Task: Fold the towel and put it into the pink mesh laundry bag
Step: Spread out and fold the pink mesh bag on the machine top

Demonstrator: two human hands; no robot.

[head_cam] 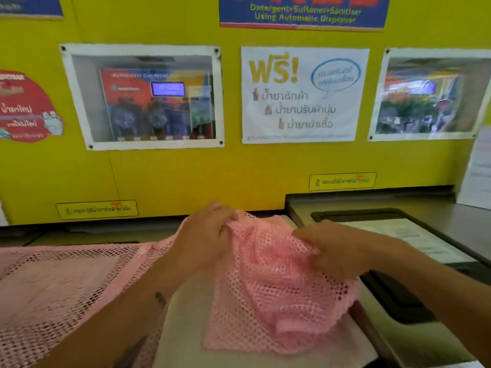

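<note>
Pale cloth, likely the towel, lies flat nearest the camera at 6 o'clock on the tabletop, partly under the pink mesh laundry bag. From 9 o'clock the bag spreads across to centre, where it bunches up. At 11 o'clock of that bunch the left hand has its grip clenched on the mesh; at 2 o'clock the right hand pinches mesh too. Behind, at 12 o'clock, posters cover a yellow wall.
</note>
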